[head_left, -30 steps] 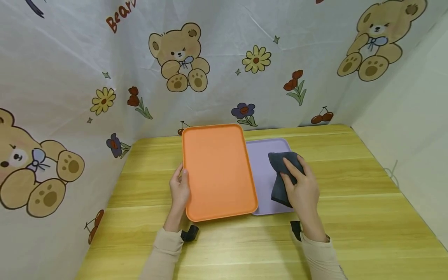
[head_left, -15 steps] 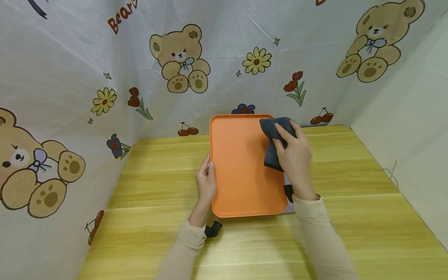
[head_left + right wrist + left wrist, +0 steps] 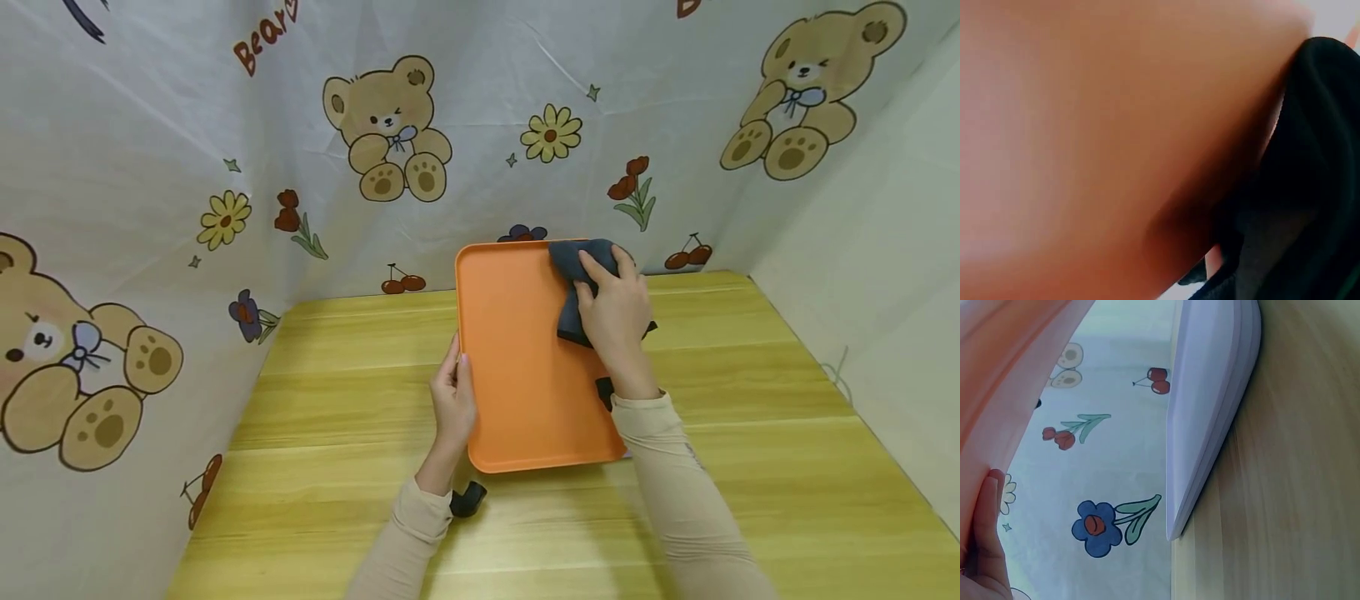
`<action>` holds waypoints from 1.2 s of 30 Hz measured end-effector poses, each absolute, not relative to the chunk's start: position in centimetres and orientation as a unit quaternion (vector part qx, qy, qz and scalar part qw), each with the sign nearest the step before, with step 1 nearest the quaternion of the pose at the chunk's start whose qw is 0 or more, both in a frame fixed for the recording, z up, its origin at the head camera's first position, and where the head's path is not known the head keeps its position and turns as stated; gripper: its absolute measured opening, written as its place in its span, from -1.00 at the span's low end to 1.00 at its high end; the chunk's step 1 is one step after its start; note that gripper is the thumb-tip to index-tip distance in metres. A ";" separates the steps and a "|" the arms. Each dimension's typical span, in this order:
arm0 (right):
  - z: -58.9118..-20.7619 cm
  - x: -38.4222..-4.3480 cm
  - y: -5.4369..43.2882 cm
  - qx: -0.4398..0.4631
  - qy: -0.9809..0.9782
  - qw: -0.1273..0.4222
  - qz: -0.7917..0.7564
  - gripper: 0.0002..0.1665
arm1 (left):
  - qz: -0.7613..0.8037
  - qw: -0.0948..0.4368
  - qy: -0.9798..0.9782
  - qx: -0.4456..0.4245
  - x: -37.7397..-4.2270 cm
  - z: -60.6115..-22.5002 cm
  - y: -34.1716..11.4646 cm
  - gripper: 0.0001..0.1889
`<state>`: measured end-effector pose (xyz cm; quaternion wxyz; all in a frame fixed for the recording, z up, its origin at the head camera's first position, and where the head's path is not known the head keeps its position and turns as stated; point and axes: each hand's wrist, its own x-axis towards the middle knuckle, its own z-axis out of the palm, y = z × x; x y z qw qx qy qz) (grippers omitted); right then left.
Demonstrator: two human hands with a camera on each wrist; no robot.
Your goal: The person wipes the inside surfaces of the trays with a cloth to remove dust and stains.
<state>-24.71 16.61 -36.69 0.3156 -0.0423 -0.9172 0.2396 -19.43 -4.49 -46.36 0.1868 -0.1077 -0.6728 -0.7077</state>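
My left hand (image 3: pixel 453 408) grips the left edge of an orange rectangular tray (image 3: pixel 517 383), thumb at the rim and the other fingers mostly hidden behind it. The tray is raised and tilted, its inner face towards me. A dark grey-blue cloth (image 3: pixel 572 321) is bunched in my right hand (image 3: pixel 618 321), laid over the tray's upper right corner. Below, a lilac tray (image 3: pixel 1213 394) lies on the table in the left wrist view; the orange one hides nearly all of it in the head view. In the right wrist view the hand and dark cloth (image 3: pixel 1322 144) fill most of the frame.
The wood-grain table (image 3: pixel 352 433) stretches to both sides of the trays. A white curtain (image 3: pixel 480 167) printed with bears and flowers hangs along the back and left. A pale wall (image 3: pixel 885 275) stands at the right, with a thin cable near the table edge.
My left hand has brought the orange tray rightwards over the lilac one and slightly up. My right hand has carried the cloth up and left, onto the orange tray's upper right corner.
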 end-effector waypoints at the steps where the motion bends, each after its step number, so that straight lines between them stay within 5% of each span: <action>1: -36.7 -24.8 16.5 -0.045 -0.920 0.316 0.229 -0.53 | -0.709 0.189 -0.671 -0.107 -19.4 -46.4 -4.5 -0.54; 36: -36.3 -24.9 10.3 -0.016 -0.936 0.291 0.196 -0.51 | -0.672 0.255 -0.683 -0.129 -19.2 -47.0 -3.9 -0.56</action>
